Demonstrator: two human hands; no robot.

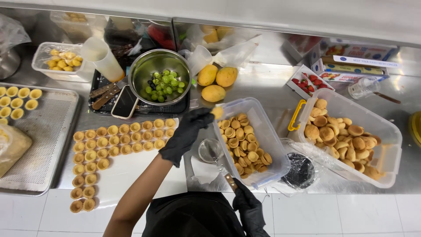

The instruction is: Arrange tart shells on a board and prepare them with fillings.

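The left hand (pixel 186 134), in a black glove, pinches one small tart shell (pixel 217 112) between its fingertips, right at the near-left rim of the clear plastic tub (pixel 272 131) that holds a heap of the same shells. The right hand (pixel 247 206), also gloved, is wrapped around the wooden handle of a small fine-mesh sieve (pixel 210 150), whose round bowl hangs just left of the tub, over the steel counter.

Left of the tub, on a white sheet (pixel 131 169), tart shells (pixel 118 138) stand in rows — three short rows across the top and a narrowing column down the left edge. Beyond the sheet, further from the tub, sits a steel bowl of green grapes (pixel 163 83), with three mangoes (pixel 217 81) beside it.

Judging by this, the step in hand is moving shells one at a time from tub to sheet. The next move calls for carrying the pinched shell leftward to the ragged end of the rows and setting it down open side up, touching its neighbours without tipping them — a light grip, since such pastry likely crumbles.
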